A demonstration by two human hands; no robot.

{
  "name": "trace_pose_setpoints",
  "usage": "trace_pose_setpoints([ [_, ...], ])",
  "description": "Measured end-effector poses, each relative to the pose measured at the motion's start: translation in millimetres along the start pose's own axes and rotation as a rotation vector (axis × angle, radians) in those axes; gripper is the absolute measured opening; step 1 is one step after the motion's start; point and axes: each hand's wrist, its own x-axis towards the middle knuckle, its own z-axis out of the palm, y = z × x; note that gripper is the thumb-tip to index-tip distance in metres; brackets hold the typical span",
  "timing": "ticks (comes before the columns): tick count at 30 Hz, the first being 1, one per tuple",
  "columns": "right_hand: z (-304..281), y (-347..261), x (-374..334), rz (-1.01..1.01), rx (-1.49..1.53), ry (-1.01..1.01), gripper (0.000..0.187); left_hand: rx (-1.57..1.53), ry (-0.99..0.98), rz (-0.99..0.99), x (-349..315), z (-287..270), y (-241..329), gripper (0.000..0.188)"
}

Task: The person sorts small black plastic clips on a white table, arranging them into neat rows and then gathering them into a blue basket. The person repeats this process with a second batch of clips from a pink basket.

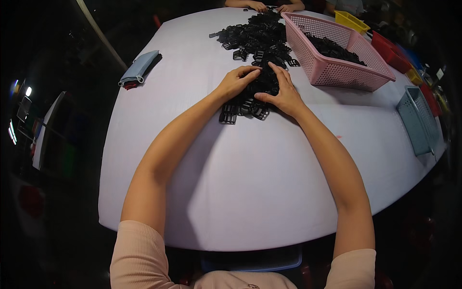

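Observation:
Black plastic strap buckles lie heaped along the far middle of the white table, the near end of the heap reaching between my hands. My left hand rests against the left side of that near end, fingers stretched to the right over the buckles. On the other side, my right hand is spread, its thumb apart from the fingers, cupped round the buckles. Neither hand visibly grips a single piece. A few slotted buckles lie flat at the front edge of the heap, just below my hands.
A pink perforated basket with more buckles stands to the right. Farther right are a grey-blue basket, a red bin and a yellow basket. A folded blue cloth item lies at left. Across the table, another person's hands touch the heap's far end.

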Motion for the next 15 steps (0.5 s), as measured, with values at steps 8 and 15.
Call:
trace_pose_setpoints([
  [8,-36.3,-55.1,-99.4,-0.203,-0.144,-0.099,0.053,-0.324,-0.049,-0.081,-142.7,25.8,81.3,0.058],
  [15,-67.7,-75.5,-168.0,-0.119,-0.356,0.087,0.028,0.341,-0.044,0.061,-212.3,-6.4,89.9,0.048],
])
